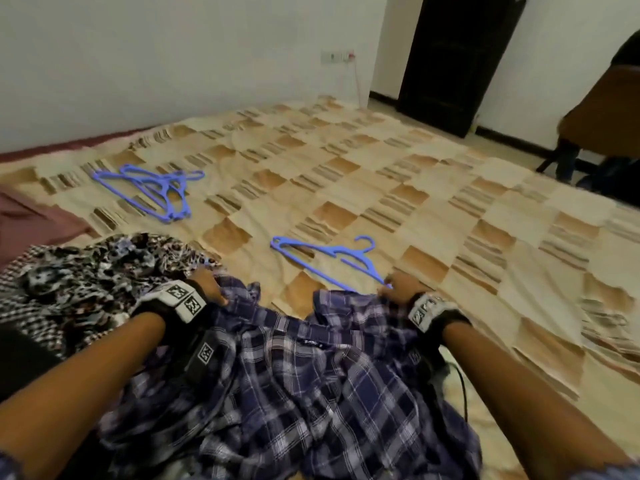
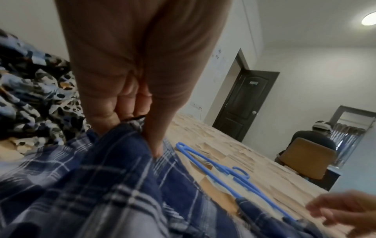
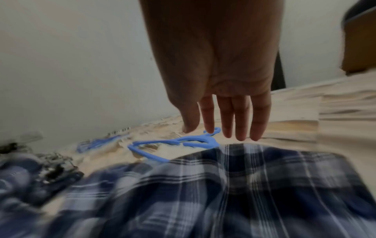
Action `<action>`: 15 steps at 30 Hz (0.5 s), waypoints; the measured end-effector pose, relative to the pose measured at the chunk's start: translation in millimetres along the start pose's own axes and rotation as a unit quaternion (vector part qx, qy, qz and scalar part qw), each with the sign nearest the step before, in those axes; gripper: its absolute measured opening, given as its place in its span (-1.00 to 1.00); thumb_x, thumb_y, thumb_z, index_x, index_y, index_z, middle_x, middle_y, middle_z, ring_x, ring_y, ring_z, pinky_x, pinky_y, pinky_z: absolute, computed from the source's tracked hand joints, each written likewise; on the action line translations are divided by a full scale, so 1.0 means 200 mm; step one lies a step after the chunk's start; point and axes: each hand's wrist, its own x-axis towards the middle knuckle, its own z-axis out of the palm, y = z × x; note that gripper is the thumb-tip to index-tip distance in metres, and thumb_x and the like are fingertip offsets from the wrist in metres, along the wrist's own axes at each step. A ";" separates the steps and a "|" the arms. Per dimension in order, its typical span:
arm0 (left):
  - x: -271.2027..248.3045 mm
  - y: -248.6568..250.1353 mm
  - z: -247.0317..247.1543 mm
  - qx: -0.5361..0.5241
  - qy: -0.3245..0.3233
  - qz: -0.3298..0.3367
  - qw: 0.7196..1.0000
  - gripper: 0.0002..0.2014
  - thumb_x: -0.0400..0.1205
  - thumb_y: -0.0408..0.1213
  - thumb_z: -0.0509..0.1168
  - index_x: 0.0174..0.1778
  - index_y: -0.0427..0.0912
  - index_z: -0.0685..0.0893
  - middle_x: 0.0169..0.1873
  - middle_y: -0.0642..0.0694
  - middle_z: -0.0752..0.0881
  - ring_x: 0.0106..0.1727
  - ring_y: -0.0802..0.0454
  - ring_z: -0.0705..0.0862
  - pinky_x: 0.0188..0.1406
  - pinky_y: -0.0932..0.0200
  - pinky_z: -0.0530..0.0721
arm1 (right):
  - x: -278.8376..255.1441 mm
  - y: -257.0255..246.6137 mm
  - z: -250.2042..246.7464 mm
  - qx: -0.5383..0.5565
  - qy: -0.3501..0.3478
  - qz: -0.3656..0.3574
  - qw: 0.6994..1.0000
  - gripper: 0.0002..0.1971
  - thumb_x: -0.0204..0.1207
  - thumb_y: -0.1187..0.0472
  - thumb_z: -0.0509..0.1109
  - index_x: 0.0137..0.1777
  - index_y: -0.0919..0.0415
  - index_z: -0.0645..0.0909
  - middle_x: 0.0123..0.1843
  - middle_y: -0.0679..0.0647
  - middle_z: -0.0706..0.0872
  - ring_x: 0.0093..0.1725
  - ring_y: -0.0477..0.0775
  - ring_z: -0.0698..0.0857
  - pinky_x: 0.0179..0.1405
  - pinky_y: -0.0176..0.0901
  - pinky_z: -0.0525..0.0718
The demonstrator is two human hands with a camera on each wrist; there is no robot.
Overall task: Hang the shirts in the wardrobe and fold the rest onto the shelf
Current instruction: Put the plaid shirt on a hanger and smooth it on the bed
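A blue plaid shirt (image 1: 294,393) lies bunched on the bed in front of me, collar label facing up. My left hand (image 1: 211,289) pinches the shirt's left upper edge, and the left wrist view shows the fabric (image 2: 91,185) caught between thumb and fingers (image 2: 130,104). My right hand (image 1: 401,289) rests at the shirt's right upper edge, its fingers (image 3: 223,112) straight over the cloth (image 3: 223,185) and holding nothing. A single blue hanger (image 1: 329,258) lies just beyond the shirt, one end by my right hand.
More blue hangers (image 1: 152,188) lie heaped at the far left of the checked bedcover (image 1: 433,209). A pile of patterned clothes (image 1: 86,278) sits to my left. A dark door (image 1: 460,57) and an occupied brown chair (image 1: 606,109) stand beyond the bed.
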 end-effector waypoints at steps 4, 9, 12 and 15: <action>0.13 -0.03 0.04 0.024 -0.060 -0.029 0.997 -0.66 0.42 -0.44 0.52 0.07 -0.48 0.68 0.07 -0.29 0.68 0.19 -0.24 0.63 0.11 0.00 0.57 | 0.34 -0.06 0.04 -0.051 -0.035 0.023 0.998 -0.52 0.63 0.07 0.30 0.42 0.39 0.42 0.37 0.33 0.57 0.28 0.27 0.59 0.16 -0.07 0.52; 0.18 -0.16 0.07 0.049 -0.087 -0.075 0.992 -0.62 0.48 -0.08 0.47 -0.48 -0.25 0.54 -0.42 -0.18 0.58 -0.32 -0.06 0.54 -0.18 0.13 0.43 | 0.42 -0.11 0.16 -0.113 -0.041 0.013 0.993 -0.67 0.58 0.31 0.28 0.30 0.44 0.51 0.22 0.34 0.67 0.08 0.26 0.67 0.02 -0.01 0.59; 0.19 -0.19 0.10 0.037 -0.076 -0.052 0.995 -0.55 0.57 0.04 0.35 0.02 -0.35 0.72 0.00 -0.29 0.70 0.11 -0.19 0.67 0.06 0.05 0.54 | 0.37 -0.12 0.10 -0.064 0.006 0.016 0.998 -0.85 0.58 0.35 0.24 0.07 0.42 0.54 0.06 0.39 0.64 0.14 0.32 0.66 -0.04 0.03 0.55; 0.06 -0.11 0.06 -0.037 -0.031 -0.008 0.999 -0.63 0.65 -0.15 0.29 0.19 -0.42 0.62 0.13 -0.38 0.64 0.28 -0.27 0.59 0.10 0.08 0.51 | 0.23 -0.16 -0.16 0.024 0.137 0.009 0.990 -0.72 0.54 0.45 0.26 0.23 0.50 0.43 0.16 0.51 0.61 0.16 0.47 0.60 -0.03 0.11 0.49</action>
